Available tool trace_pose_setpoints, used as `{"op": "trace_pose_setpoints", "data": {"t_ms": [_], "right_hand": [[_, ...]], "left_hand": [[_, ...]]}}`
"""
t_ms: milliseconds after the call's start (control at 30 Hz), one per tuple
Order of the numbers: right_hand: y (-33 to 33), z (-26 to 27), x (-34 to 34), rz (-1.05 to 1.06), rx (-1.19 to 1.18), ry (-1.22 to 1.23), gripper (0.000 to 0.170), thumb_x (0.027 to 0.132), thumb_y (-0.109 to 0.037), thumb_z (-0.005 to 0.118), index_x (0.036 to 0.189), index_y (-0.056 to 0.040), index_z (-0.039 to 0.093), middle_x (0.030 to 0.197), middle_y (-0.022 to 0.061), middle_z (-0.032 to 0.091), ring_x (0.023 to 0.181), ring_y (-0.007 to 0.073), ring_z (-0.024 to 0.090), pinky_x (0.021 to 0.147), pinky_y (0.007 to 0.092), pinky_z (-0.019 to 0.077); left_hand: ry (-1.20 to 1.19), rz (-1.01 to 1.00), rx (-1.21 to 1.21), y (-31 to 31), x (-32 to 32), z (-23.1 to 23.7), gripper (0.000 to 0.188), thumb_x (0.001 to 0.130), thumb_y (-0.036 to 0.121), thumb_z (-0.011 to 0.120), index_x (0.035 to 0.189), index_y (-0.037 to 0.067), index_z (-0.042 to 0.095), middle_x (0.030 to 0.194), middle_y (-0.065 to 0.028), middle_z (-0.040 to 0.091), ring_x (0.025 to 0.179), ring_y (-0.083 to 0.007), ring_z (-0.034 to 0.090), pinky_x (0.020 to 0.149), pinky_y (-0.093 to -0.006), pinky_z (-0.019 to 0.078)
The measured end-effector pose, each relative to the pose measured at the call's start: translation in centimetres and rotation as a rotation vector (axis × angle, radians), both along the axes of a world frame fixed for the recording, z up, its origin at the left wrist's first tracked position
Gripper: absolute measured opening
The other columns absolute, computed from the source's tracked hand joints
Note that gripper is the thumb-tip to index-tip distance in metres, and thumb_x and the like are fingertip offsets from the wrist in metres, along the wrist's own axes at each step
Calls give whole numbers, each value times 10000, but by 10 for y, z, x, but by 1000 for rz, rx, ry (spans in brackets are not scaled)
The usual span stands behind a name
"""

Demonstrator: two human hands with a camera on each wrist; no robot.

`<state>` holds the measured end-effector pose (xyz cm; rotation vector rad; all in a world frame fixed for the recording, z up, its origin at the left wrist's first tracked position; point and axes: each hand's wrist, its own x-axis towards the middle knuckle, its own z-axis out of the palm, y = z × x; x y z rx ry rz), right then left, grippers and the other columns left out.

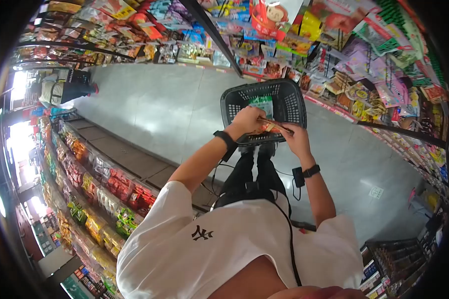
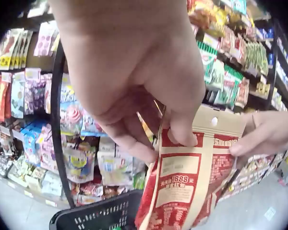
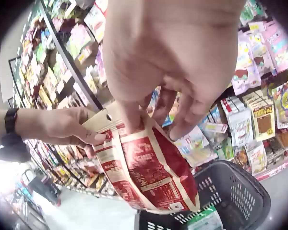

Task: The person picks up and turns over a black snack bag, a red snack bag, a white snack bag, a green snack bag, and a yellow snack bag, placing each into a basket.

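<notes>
Head view, grip: narrow; left hand (image 1: 248,121) and right hand (image 1: 298,140) each pinch the top end of a red-and-tan, flat, rectangular film pouch (image 2: 182,182).
Pouch's place: held up in the air, seemingly over the near side of a black, perforated, rectangular plastic basket (image 1: 284,99).
Pouch's lie: long axis slants from the hole-punched seal down towards the basket, a printed face turned to the person.
Work in hand: looks to me like checking the print.
Next move: calls for keeping that seal pinched, bottom end clear of the rim.
Inside the basket: a green-and-white packet (image 3: 206,220).
</notes>
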<state>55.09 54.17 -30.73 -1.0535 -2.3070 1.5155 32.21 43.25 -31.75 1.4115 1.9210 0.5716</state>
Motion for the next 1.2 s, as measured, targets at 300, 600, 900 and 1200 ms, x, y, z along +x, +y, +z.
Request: {"op": "trace_pose_setpoints", "data": {"t_ms": [300,600,900,1200], "right_hand": [[-13,-233,-35,128,125,-180,233,895,-63,615,1070,-79,767,1033,191,726,928,392,695,794,483,555],[-62,-363,-8,316,117,-518,363,807,-21,647,1130,-137,763,1171,109,728,1024,359,690,897,454,567],[-53,-384,-10,566,149,-846,241,860,-150,596,1047,-125,746,1107,102,734,1011,357,689,885,491,563],[-76,-386,-13,598,145,-936,238,901,-210,596,981,-45,747,1128,151,737,1127,329,658,957,488,507]], "left_hand": [[285,94,-260,-20,23,-215,162,820,261,738,825,106,783,862,-126,740,963,-312,692,848,-424,559],[-29,44,-730,-60,55,-332,257,880,176,625,1097,113,750,1049,-123,744,1119,-325,687,909,-466,559],[-236,-36,-768,-96,64,-336,644,967,284,524,1565,112,357,1316,-230,653,1150,-422,654,968,-528,518],[-295,-89,-621,-106,6,-269,416,988,295,496,1275,41,657,1254,-207,680,1093,-427,667,921,-508,534]]}}
